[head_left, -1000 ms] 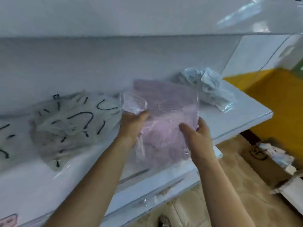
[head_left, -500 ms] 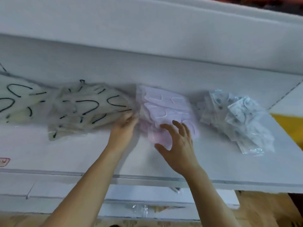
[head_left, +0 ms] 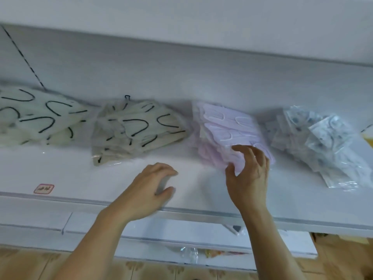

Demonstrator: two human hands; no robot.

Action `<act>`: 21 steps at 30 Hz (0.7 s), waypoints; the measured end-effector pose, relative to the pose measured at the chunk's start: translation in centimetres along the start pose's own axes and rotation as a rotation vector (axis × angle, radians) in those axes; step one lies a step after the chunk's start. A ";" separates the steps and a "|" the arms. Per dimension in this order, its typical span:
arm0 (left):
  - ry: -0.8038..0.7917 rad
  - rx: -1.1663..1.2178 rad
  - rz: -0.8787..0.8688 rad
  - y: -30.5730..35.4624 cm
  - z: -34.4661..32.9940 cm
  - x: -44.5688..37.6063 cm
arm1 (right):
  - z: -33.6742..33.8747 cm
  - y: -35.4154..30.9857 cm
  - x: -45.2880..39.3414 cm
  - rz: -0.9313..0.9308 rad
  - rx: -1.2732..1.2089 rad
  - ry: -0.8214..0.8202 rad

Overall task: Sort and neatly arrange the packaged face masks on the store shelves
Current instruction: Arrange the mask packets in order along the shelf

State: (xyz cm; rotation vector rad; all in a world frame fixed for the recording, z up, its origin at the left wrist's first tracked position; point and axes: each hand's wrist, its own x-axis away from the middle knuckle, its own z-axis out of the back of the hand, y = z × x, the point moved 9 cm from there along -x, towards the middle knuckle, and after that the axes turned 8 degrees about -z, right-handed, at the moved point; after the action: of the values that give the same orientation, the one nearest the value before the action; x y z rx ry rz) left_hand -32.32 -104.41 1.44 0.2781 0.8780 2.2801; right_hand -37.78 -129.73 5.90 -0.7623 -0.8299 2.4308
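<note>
Pink pack (head_left: 228, 134) in crinkly clear film now flat mid-shelf (head_left: 113, 178), your right hand (head_left: 249, 174) at its 5 o'clock edge, fingers spread and touching, your left hand (head_left: 150, 190) pulled off it, loosely curled, empty, cream packs (head_left: 133, 130) at 9 o'clock, blue-print packs (head_left: 323, 142) at 3 o'clock.

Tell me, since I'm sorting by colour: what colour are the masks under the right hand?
Pale pink masks, seen in the head view.

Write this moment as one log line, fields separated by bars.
left hand: empty above white shelf | right hand: fingers touching pink mask packet | packet: lying on shelf
</note>
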 end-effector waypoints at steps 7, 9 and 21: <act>-0.090 -0.163 -0.122 0.6 -0.3 -2.3 | -4.4 -3.7 -5.4 -0.045 0.277 -0.186; -0.096 -0.185 -0.127 1.3 -0.9 -4.0 | -3.9 -2.3 -7.5 -0.201 0.248 -0.210; 0.624 0.360 0.131 3.8 2.1 -12.5 | -0.6 4.6 -11.0 -0.422 -0.271 -0.192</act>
State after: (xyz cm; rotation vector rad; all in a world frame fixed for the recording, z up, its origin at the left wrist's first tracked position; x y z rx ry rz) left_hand -24.03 -113.60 6.03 -0.2508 1.6310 2.3482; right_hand -30.31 -139.06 6.31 -0.3930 -1.2715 2.0556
